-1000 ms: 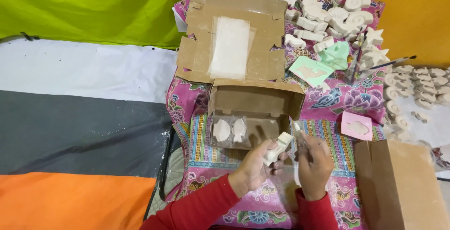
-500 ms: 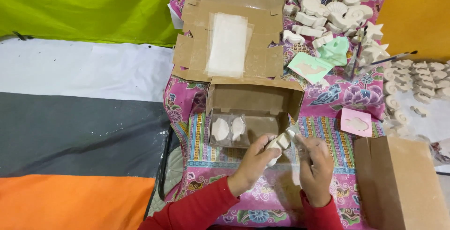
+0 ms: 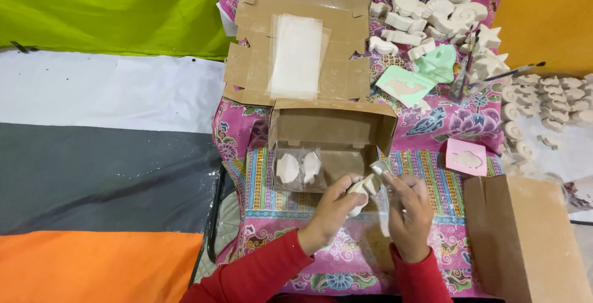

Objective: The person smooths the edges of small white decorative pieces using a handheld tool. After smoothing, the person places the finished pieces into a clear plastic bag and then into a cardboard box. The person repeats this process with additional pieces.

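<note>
Fingers of my left hand (image 3: 333, 207) wrap a white plaster figure (image 3: 363, 188) just in front of the open cardboard box (image 3: 330, 133). My right hand (image 3: 409, 211) pinches a clear plastic sleeve (image 3: 382, 173) (thumb and fingertips pressed together) touching the figure.

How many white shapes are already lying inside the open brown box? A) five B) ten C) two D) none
C: two white plaster shapes lie side by side in a clear wrap in the left part of the open cardboard box, while the left hand holds another white piece just in front of it.
</note>
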